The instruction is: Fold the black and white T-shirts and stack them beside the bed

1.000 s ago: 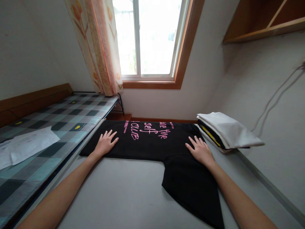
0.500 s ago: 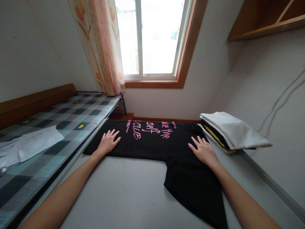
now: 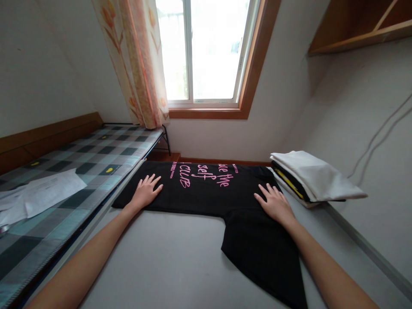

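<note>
A black T-shirt [image 3: 199, 199] with pink lettering lies folded lengthwise across a pale table [image 3: 167, 262]. Its sleeve spreads toward me at the right, and the far part of the print is cut off at the fold. My left hand [image 3: 146, 192] rests flat on the hem end, fingers spread. Near the shoulder end, my right hand [image 3: 274, 201] presses on the cloth, also open with fingers apart. Neither hand grips the fabric.
Right of the shirt sits a stack of folded clothes [image 3: 312, 176], white on top. A bed with a checked mattress [image 3: 96, 150] runs along the left, with papers [image 3: 54, 193] on it. Beyond the table are a window [image 3: 212, 51] and a curtain [image 3: 138, 64]; a wooden shelf [image 3: 360, 40] hangs upper right.
</note>
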A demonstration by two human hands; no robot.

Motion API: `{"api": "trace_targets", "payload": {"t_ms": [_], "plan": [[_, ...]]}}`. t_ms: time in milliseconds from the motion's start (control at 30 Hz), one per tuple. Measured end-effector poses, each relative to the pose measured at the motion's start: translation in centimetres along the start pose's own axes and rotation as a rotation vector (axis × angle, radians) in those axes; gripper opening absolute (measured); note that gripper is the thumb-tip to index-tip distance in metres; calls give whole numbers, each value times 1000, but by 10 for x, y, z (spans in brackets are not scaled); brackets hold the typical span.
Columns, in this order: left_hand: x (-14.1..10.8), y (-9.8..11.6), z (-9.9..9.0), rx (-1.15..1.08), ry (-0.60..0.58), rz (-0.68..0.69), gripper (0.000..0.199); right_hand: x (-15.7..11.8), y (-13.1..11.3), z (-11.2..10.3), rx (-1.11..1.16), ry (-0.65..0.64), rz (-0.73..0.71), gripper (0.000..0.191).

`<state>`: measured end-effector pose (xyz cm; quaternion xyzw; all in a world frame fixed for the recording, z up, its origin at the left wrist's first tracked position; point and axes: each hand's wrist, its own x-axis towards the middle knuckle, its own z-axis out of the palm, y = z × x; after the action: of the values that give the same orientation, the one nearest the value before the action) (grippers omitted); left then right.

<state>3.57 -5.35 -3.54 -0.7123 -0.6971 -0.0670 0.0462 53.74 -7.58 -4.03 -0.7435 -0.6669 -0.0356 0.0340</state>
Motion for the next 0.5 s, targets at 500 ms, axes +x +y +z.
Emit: {"api": "trace_targets", "payload": {"t_ms": [500], "plan": [[0,-1,1,-18,15,13,55,0,2,3,20,28,-15,64]]}}
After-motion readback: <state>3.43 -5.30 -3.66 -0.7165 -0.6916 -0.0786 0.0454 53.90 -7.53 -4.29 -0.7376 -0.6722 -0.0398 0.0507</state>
